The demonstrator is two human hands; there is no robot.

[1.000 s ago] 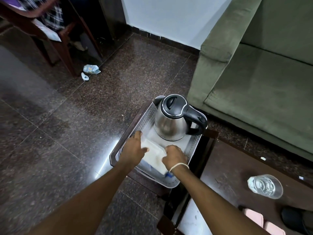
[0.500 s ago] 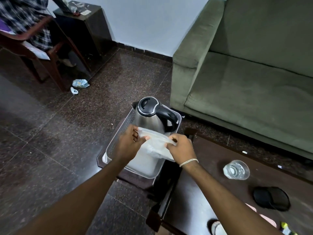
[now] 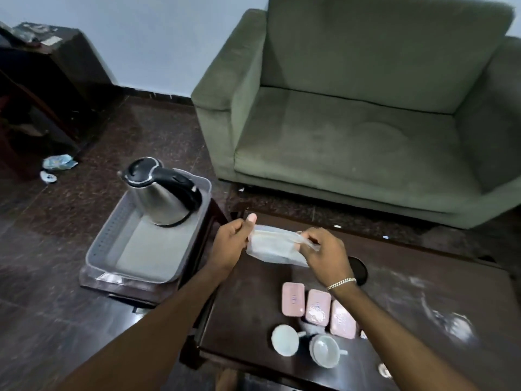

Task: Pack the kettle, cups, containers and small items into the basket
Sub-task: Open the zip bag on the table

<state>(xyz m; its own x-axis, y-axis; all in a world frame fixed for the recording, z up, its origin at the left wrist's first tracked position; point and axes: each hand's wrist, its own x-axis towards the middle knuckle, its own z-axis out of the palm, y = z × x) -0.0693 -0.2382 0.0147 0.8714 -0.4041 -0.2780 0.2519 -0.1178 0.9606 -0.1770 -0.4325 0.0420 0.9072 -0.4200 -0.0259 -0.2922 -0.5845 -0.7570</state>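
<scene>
Head view: left hand (image 3: 229, 241) and right hand (image 3: 324, 256) each pinch an end of the plastic bag (image 3: 272, 248), stretched sideways above the tabletop (image 3: 423, 280); the basket (image 3: 99, 246) lies nearer the left hand.

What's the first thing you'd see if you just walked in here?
Two hands in the middle, left hand and right hand, pinching a see-through plastic thing above the dark table. Next, the shiny kettle standing in the grey basket on the left, and the big green sofa behind.
</scene>
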